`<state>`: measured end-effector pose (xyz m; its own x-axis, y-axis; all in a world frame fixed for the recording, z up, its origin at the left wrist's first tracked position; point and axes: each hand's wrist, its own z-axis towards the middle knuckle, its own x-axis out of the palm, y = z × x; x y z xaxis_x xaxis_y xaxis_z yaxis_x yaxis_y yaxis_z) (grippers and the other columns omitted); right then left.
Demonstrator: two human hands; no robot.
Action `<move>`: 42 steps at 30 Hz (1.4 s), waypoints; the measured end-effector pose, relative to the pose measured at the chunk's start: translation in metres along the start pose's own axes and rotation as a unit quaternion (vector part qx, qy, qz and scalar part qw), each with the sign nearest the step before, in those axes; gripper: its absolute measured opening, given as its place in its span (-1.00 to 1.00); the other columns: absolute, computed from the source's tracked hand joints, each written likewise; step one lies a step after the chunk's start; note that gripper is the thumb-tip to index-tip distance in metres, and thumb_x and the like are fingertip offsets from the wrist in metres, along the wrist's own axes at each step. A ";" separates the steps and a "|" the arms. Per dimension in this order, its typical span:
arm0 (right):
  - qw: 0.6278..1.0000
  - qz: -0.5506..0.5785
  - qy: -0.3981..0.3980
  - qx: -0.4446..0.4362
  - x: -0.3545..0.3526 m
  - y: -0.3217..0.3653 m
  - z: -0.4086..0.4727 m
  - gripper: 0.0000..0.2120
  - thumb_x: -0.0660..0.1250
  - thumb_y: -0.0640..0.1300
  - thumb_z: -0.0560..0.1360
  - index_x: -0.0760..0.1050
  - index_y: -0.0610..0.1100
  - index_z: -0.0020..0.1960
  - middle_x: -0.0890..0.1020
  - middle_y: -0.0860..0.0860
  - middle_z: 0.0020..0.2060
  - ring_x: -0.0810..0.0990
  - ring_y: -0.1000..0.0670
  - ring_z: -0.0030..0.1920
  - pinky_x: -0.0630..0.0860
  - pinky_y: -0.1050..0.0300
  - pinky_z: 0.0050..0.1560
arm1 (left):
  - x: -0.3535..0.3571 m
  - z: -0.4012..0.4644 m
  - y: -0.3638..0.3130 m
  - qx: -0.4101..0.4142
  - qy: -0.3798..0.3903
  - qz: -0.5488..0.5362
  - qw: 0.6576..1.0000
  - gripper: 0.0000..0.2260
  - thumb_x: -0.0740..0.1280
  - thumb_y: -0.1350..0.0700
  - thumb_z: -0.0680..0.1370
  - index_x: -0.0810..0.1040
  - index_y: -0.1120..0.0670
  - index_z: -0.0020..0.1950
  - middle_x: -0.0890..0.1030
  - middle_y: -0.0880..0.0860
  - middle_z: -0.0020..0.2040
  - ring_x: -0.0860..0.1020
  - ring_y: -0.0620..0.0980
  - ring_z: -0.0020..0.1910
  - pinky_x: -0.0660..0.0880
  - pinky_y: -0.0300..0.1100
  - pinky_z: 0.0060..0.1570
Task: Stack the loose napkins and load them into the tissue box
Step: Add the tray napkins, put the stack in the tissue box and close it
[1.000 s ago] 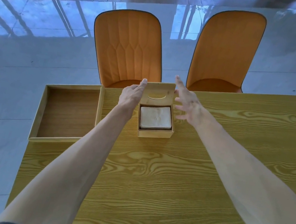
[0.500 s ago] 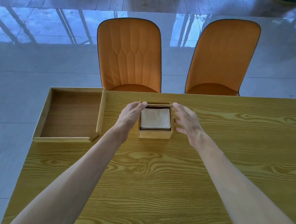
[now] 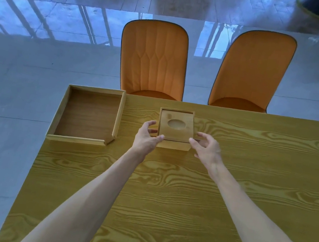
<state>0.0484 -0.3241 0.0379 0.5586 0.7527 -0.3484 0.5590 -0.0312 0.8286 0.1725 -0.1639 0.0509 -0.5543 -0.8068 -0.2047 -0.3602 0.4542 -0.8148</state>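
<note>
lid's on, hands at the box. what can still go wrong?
1. The lid may not be fully seated: a dark gap shows along its near edge, so it could slide back open.
2. The left hand touches the box while the right hand sits just off it; a one-sided push could skew it.
3. The tray overhangs the table edge; a bump might tip it.

1 head-worn wide-angle view, looking forward and steeply down over a yellow wood-grain table (image 3: 162,204); both bare forearms run up from the bottom edge toward mid-frame; the table fills the lower half at close range; 2 orange chairs (image 3: 153,57) and a glossy tiled floor (image 3: 16,78) lie beyond its far edge; straight lines bow toward the frame borders.
</note>
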 end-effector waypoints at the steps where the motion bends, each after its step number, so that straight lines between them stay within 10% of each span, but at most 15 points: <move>1: 1.000 -0.021 -0.006 -0.009 0.000 -0.001 0.001 -0.53 0.44 -0.02 0.51 0.44 -0.06 0.38 0.66 -0.01 0.08 0.64 0.00 0.07 0.61 -0.04 0.13 | 0.001 0.001 0.001 0.003 -0.003 0.004 1.000 -0.44 0.46 0.19 0.51 0.37 -0.02 0.46 0.55 0.06 0.26 0.56 0.02 0.14 0.49 -0.13 0.03; 7: 0.982 -0.159 -0.045 -0.092 0.004 0.004 0.006 -0.55 0.47 -0.05 0.48 0.48 -0.05 0.33 0.65 0.04 0.00 0.63 0.06 -0.09 0.59 0.18 -0.09 | 0.000 0.007 0.007 0.010 -0.007 0.008 1.000 -0.46 0.47 0.22 0.50 0.41 -0.01 0.44 0.55 0.06 0.19 0.56 -0.09 -0.05 0.45 -0.22 -0.08; 13: 0.884 -0.374 -0.092 -0.265 0.024 0.038 0.018 -0.79 0.45 -0.04 0.51 0.67 -0.04 0.12 0.65 -0.05 -0.05 0.64 -0.04 -0.10 0.62 0.02 -0.06 | -0.002 0.013 0.010 0.008 0.007 0.001 1.000 -0.47 0.48 0.21 0.49 0.43 -0.01 0.41 0.56 0.08 0.19 0.58 -0.04 -0.01 0.47 -0.26 -0.16; 20: 0.784 -0.556 -0.056 -0.269 0.055 0.064 0.038 -0.67 0.34 0.10 0.55 0.63 -0.08 0.19 0.63 -0.07 0.12 0.64 -0.07 0.09 0.55 0.04 0.16 | -0.003 0.015 0.012 0.011 0.012 -0.006 1.000 -0.48 0.46 0.20 0.51 0.41 -0.03 0.43 0.56 0.03 0.16 0.54 -0.15 -0.08 0.43 -0.32 -0.25; 34: 0.711 -0.620 -0.019 -0.331 0.057 0.063 0.047 -0.78 0.24 -0.31 0.58 0.66 -0.17 0.03 0.63 -0.10 -0.06 0.66 -0.11 -0.04 0.54 -0.04 0.14 | -0.001 0.015 0.014 0.016 0.012 -0.016 1.000 -0.46 0.46 0.19 0.51 0.39 -0.05 0.44 0.55 0.00 0.15 0.55 -0.11 -0.02 0.42 -0.34 -0.22; 42: 0.718 -0.606 -0.002 -0.343 0.049 0.067 0.049 -0.78 0.33 0.00 0.58 0.66 -0.11 0.07 0.65 -0.05 -0.02 0.67 -0.08 -0.04 0.51 0.06 0.00 | -0.001 0.014 0.015 0.017 0.009 -0.016 1.000 -0.47 0.47 0.18 0.51 0.40 -0.05 0.43 0.55 0.00 0.13 0.56 -0.09 -0.01 0.44 -0.32 -0.20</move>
<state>0.1434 -0.3217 0.0549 -0.0797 -0.0476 -0.9957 0.2038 0.9770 -0.0630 0.1782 -0.1617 0.0310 -0.5558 -0.8141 -0.1681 -0.3531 0.4143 -0.8389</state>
